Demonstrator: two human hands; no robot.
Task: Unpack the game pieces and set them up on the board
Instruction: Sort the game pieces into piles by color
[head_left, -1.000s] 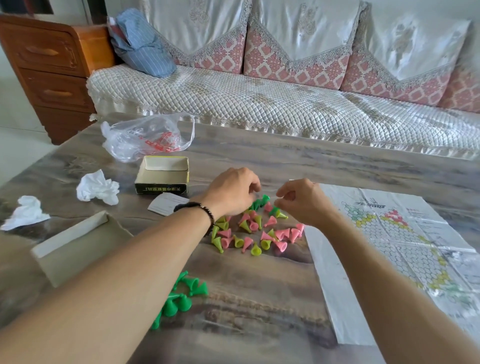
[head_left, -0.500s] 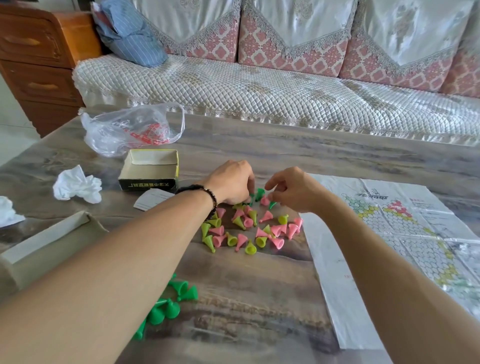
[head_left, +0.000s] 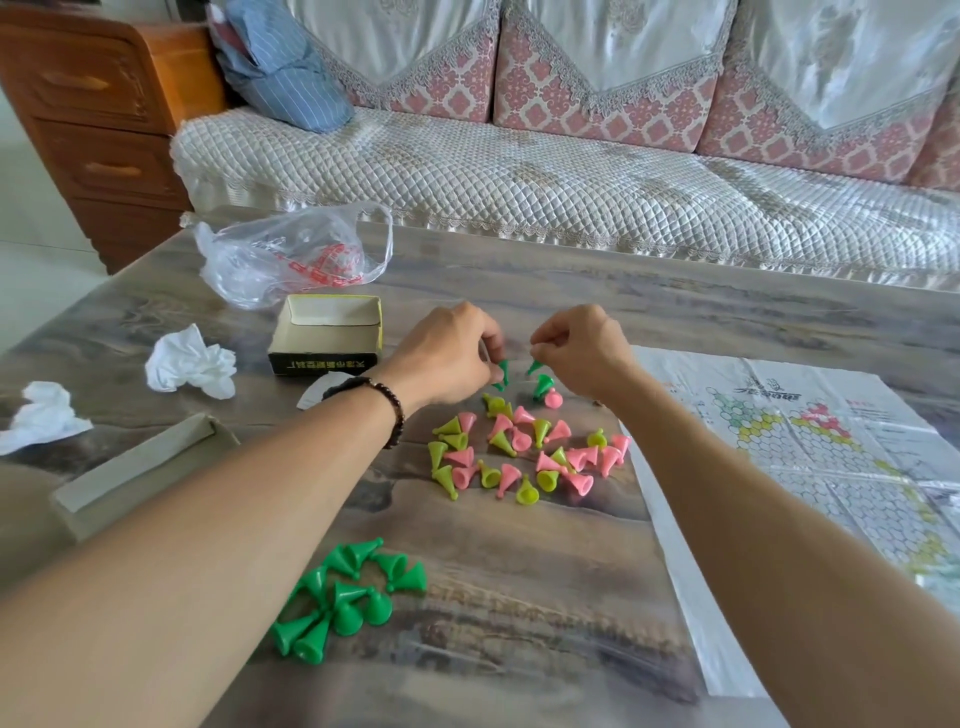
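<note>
Both hands pinch green pieces: left hand (head_left: 447, 358) one (head_left: 502, 371), right hand (head_left: 582, 353) another (head_left: 532, 368).

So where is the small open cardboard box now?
In the head view the small open cardboard box stands on the table's left half, just in front of the clear plastic bag, left of the left hand.
</note>
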